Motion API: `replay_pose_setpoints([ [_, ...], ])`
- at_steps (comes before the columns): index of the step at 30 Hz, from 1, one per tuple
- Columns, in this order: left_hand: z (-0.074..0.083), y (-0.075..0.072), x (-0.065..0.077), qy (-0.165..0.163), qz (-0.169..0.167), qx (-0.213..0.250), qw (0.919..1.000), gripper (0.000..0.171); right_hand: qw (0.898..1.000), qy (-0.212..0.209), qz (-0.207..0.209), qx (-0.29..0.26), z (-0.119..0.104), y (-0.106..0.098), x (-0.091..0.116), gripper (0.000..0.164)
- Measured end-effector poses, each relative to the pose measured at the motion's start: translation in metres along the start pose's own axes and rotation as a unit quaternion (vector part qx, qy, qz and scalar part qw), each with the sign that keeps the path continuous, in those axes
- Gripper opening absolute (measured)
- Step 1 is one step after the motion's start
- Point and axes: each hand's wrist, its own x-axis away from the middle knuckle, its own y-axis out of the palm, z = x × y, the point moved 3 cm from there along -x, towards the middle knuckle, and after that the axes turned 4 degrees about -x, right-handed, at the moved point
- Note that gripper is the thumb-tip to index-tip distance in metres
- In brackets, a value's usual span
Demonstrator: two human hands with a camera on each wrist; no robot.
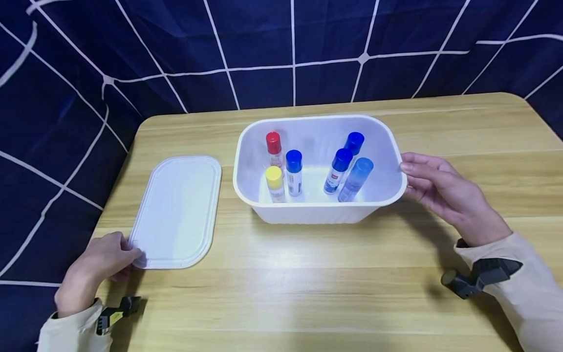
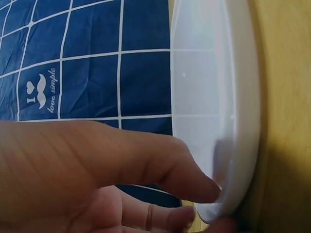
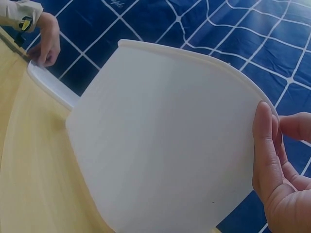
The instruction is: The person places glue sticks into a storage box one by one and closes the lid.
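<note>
A white plastic storage box (image 1: 305, 214) stands mid-table, longer side to side than front to back. My right hand (image 1: 448, 193) grips its right end, thumb at the rim. In the right wrist view, the box's end wall (image 3: 165, 131) fills the middle, with the fingers (image 3: 264, 145) at its edge. To the left lies a flat white lid (image 1: 178, 210) with rounded corners and a raised edge. My left hand (image 1: 101, 256) pinches its near left corner. The left wrist view shows the thumb (image 2: 160, 165) on the lid's edge, other fingers below and partly out of frame.
Inside the box stand several capped tubes like glue sticks: red-capped (image 1: 273, 144), yellow-capped (image 1: 275, 181), and blue-capped ones (image 1: 293, 168), including a bluish translucent one (image 1: 356, 178). Wood-grain table (image 1: 308, 283) lies beneath, and a dark blue gridded cloth (image 1: 259, 44) hangs behind and left.
</note>
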Motion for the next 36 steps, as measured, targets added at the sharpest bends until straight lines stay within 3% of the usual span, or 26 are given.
replay_pose_setpoints([
  [6, -0.001, -0.001, -0.003, -0.01, -0.005, 0.018, 0.9998, 0.018, 1.0, 0.004, 0.011, -0.002, 0.0, 0.0, 0.0, 0.034],
  [15, -0.005, -0.006, -0.006, 0.017, 0.006, 0.035, 0.9992, 0.026, 1.0, 0.005, 0.005, -0.015, 0.001, 0.002, 0.0, 0.035],
  [19, -0.007, -0.004, -0.008, 0.052, -0.017, 0.112, 0.9922, 0.022, 1.0, 0.004, 0.002, -0.016, 0.001, 0.003, 0.0, 0.034],
  [23, -0.013, -0.002, -0.012, 0.073, -0.036, 0.221, 0.972, 0.019, 1.0, 0.003, 0.004, -0.014, 0.001, 0.003, 0.0, 0.034],
  [25, -0.016, -0.001, -0.015, 0.092, -0.039, 0.269, 0.9581, 0.018, 1.0, 0.002, 0.006, -0.013, 0.001, 0.003, 0.0, 0.034],
  [27, -0.02, 0.001, -0.019, 0.117, -0.046, 0.334, 0.9342, 0.015, 1.0, 0.002, 0.007, -0.008, 0.001, 0.002, 0.0, 0.034],
  [29, -0.023, 0.003, -0.023, 0.154, -0.063, 0.408, 0.8975, 0.01, 1.0, 0.003, 0.009, -0.007, 0.001, 0.002, 0.0, 0.034],
  [32, -0.026, 0.007, -0.029, 0.194, -0.092, 0.516, 0.8291, 0.013, 1.0, 0.004, 0.01, -0.007, 0.001, 0.001, -0.001, 0.033],
  [33, -0.026, 0.009, -0.032, 0.204, -0.099, 0.541, 0.8099, 0.018, 1.0, 0.004, 0.009, -0.007, 0.001, 0.001, 0.0, 0.034],
  [35, -0.025, 0.013, -0.035, 0.218, -0.111, 0.582, 0.7758, 0.026, 1.0, 0.004, 0.009, -0.008, 0.001, 0.001, 0.0, 0.033],
  [36, -0.025, 0.014, -0.037, 0.222, -0.112, 0.595, 0.7639, 0.028, 1.0, 0.004, 0.009, -0.008, 0.001, 0.001, 0.0, 0.033],
])
